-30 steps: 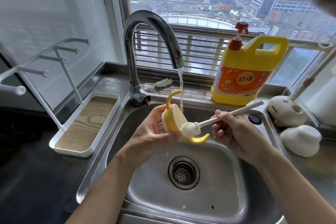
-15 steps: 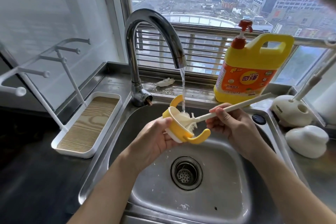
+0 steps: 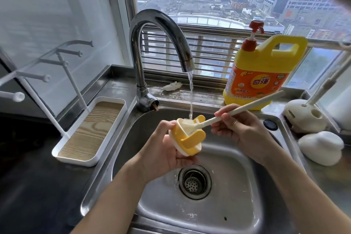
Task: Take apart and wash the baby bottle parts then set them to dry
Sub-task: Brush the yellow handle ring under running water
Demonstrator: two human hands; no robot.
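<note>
The left hand (image 3: 165, 150), in the middle of the frame, holds the yellow handle ring (image 3: 191, 137) of the baby bottle above the sink (image 3: 237, 205). The ring lies in the curled fingers: the thumb presses on its upper left rim and the other fingers are below it. Its opening is under the thin water stream (image 3: 190, 97) from the faucet (image 3: 157, 23). The right hand (image 3: 241, 131), right of centre, pinches the stick of the white brush (image 3: 247, 106), and the bristle head is inside the ring. A yellow detergent bottle (image 3: 262, 74) stands at upper right. A white drying rack (image 3: 89, 133) stands at the left.
</note>
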